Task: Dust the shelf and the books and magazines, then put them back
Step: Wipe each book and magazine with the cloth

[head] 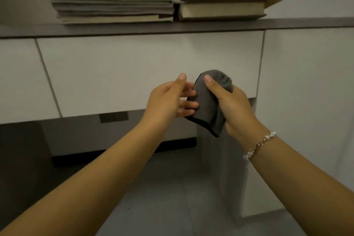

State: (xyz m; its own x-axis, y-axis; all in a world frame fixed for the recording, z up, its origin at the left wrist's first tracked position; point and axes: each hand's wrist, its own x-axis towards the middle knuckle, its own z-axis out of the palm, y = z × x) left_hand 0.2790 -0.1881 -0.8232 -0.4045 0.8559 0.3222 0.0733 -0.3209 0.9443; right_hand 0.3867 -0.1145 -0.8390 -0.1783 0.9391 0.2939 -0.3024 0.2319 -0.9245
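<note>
A grey cloth (207, 101) with a dark hem is bunched in my right hand (232, 107), which grips it in front of the white cabinet. My left hand (168, 99) is beside it with fingers straight, the fingertips touching the cloth's left edge. Above, on the dark shelf (287, 24), lies a stack of magazines (113, 2) at the left. Right next to it sits a pile of books (224, 4), the top one lying open face down.
White cabinet fronts (145, 71) run below the shelf, with a white wall panel (306, 101) at the right. A dark recess and a grey floor (162, 197) lie beneath. A bead bracelet (258, 145) is on my right wrist.
</note>
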